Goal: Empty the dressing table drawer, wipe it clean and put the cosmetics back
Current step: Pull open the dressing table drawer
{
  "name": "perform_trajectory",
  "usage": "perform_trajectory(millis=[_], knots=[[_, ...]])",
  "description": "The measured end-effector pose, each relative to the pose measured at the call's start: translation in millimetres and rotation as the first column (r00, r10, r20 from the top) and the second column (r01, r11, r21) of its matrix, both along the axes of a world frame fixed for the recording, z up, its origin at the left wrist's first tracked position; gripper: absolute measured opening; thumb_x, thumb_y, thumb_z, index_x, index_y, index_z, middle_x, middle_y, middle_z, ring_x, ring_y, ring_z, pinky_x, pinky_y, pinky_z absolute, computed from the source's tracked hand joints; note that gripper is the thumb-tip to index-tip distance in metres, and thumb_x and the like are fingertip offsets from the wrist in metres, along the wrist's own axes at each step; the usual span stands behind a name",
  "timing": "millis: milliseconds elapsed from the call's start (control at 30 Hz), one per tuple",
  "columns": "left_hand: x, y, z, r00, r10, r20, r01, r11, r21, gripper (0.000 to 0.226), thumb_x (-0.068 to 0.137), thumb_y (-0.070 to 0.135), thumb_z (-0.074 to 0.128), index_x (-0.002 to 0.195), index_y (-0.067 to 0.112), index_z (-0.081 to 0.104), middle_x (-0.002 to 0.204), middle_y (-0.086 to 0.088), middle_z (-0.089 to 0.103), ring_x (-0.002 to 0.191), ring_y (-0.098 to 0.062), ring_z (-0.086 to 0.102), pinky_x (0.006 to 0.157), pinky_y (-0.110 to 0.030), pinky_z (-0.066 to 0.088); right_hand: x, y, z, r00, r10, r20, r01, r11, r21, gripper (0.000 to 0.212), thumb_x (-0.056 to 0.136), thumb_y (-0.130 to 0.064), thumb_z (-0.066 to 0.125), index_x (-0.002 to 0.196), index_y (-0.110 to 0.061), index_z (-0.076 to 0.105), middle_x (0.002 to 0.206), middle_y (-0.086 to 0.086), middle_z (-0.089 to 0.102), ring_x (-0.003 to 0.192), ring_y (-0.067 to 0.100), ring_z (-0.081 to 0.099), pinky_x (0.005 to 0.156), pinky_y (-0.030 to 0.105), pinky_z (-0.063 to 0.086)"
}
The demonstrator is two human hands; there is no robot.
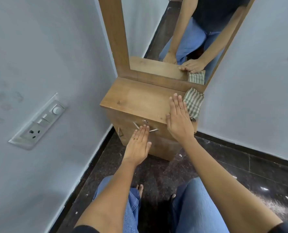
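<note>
Blue-jeaned knees point(198, 207) and bare toes are seen nearest, at the bottom edge, above a dark speckled floor point(224, 165). From there both forearms are stretched forward. The left hand point(138, 143) is held flat with fingers extended and nothing grasped; a gold ring point(135, 138) is worn on one finger, and the fingertips are placed at the metal handle point(152, 129) of the closed drawer point(161, 133), just below a round lock point(145, 121). The right hand point(179, 117) is laid open, palm down, on the near right part of the wooden dressing table top point(136, 98), with nothing gripped. Just beside it to the right, a green-and-white striped cloth point(193, 102) is draped over the table's right edge. No cosmetics are seen outside. Farther back, a wood-framed mirror point(182, 31) is set against the wall. On the left wall a switch panel point(40, 121) is mounted.
</note>
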State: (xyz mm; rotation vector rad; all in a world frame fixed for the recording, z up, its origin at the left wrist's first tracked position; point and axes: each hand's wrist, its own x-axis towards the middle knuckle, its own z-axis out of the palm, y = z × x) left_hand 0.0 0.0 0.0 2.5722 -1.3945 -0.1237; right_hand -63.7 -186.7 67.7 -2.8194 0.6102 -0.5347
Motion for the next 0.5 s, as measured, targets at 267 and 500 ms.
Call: perform_trajectory(millis=[267, 500], knots=[[5, -1, -2, 0.998, 0.040, -0.045, -0.038, 0.998, 0.051, 0.069, 0.092, 0.041, 0.003, 0.150, 0.006, 0.014, 0.157, -0.009, 0.021, 0.147, -0.020, 0.011, 0.119, -0.030, -0.007, -4, 1, 1, 0.999, 0.047, 0.017, -0.047, 0.999, 0.013, 0.054, 0.098, -0.024, 0.026, 0.149, -0.007, 0.018, 0.159, 0.008, 0.011, 0.145, 0.015, -0.003, 0.120, 0.032, -0.001], [-3, 3, 7, 0.995, 0.059, -0.082, -0.055, 0.997, 0.045, 0.074, 0.088, 0.041, 0.000, 0.149, 0.005, 0.022, 0.154, -0.010, 0.028, 0.146, -0.020, 0.016, 0.120, -0.029, -0.004, -13, 6, 6, 0.990, 0.105, 0.089, -0.112, 0.990, 0.083, 0.054, 0.096, -0.014, 0.031, 0.149, -0.010, 0.022, 0.158, 0.002, 0.011, 0.146, 0.014, -0.003, 0.120, 0.029, -0.003]])
